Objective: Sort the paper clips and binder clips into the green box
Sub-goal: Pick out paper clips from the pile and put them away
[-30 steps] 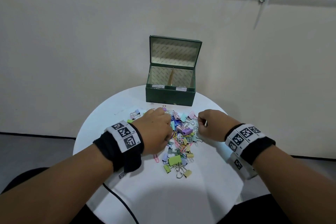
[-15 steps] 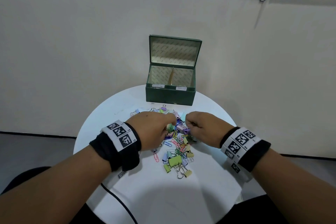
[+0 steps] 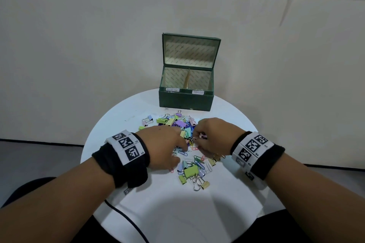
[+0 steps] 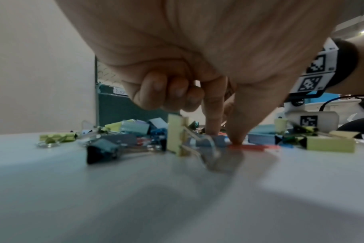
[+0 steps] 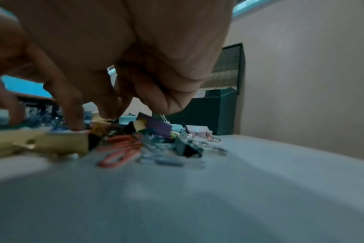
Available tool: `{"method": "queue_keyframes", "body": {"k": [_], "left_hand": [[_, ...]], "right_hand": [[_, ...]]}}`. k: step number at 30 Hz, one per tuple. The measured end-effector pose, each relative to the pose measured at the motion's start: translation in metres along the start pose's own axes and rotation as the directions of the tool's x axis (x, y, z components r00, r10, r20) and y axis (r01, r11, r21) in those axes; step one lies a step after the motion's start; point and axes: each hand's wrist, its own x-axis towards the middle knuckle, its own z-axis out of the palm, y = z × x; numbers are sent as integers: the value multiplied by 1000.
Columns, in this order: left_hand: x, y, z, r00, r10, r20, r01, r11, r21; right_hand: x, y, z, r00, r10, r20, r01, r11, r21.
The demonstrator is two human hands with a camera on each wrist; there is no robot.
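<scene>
clips [image 3: 185,144] lie in one mixed heap on the round white table [image 3: 233,199], just in front of the green box [image 3: 185,100], paper clips and binder clips all tangled together. the box stands open at the back of the table, lid up, a divider splitting it into two labelled compartments, and what shows of either side looks bare, so i'd say the sorting has hardly begun and nearly the whole pile is left. the left hand [image 3: 162,144] is down in the heap in front of the box, forefinger and thumb pressed together at the tabletop by a red paper clip [image 4: 251,147], the other fingers curled in; whether it has hold of that clip i cannot tell. the right hand [image 3: 215,136] hovers over the heap beside it, fingers curled, pinching what looks like a small pink binder clip [image 3: 202,135]. a yellow-green binder clip [image 3: 191,170] lies at the end of the heap farthest from the box.
</scene>
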Motion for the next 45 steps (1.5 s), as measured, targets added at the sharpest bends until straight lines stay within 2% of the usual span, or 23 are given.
{"method": "queue_keyframes", "body": {"k": [5,7,8,10,11,12,13,14,16,17,19,21,23,28,30,32,34,36,38,40,42,45], "left_hand": [[2,-2,-3,998,30,-52,-29,999,29],[2,-1,0,996,44,-72,-41,998,38],[1,-1,1,994,55,-90,-51,998,46],[0,-2,1,990,55,-128,-51,998,28],[0,-2,-1,990,37,-138,-38,999,-1],[0,-2,-1,990,19,-142,-23,999,-23],[0,-1,-2,989,2,-147,-7,999,-31],[0,-1,-2,988,-11,-155,7,1000,-27],[2,-2,-1,986,-34,-163,34,999,-8],[3,-2,-1,988,-38,-152,41,999,11],[5,-3,-1,993,-40,-115,41,999,8],[7,-5,1,995,-43,-86,40,998,-38],[8,-7,4,994,-39,-100,33,998,-60],[7,-7,1,991,-14,-136,7,998,-58],[6,-6,0,988,-12,-155,3,998,-57],[5,-6,0,988,-17,-154,8,998,-60],[4,-5,-1,990,-23,-143,15,998,-54],[3,-4,-2,990,-29,-137,21,998,-64],[4,-5,-2,988,-34,-148,22,996,-82],[4,-6,1,984,-51,-169,32,993,-111],[4,-8,2,981,-69,-184,45,990,-131],[2,-8,1,981,-74,-178,48,988,-148]], "right_hand": [[-4,7,-14,993,63,-101,-46,985,166],[-7,8,-21,989,115,-91,-74,929,362],[-8,8,-24,986,152,-69,-95,849,520],[-9,10,-27,977,211,23,-144,584,799],[-9,10,-28,974,219,57,-162,497,852],[-9,11,-29,972,221,78,-178,481,859],[-9,11,-29,972,220,83,-191,529,827],[-10,11,-31,976,208,70,-192,650,735],[-10,6,-32,988,143,50,-151,912,382],[-10,3,-31,990,113,78,-126,974,189],[-10,-4,-25,979,122,161,-108,990,-91],[-8,-10,-16,971,122,205,-81,977,-197],[-5,-11,-15,967,105,233,-67,984,-163],[12,0,-35,985,86,152,-113,978,178],[21,10,-45,976,124,181,-190,892,411],[33,19,-57,963,165,212,-263,746,611],[48,27,-73,958,233,169,-285,689,666],[66,32,-89,948,316,48,-280,749,601],[86,36,-100,931,353,-99,-284,865,413],[104,37,-106,927,333,-172,-301,934,191],[121,39,-106,933,326,-155,-324,945,41],[134,41,-104,942,324,-83,-326,945,-8]]}}
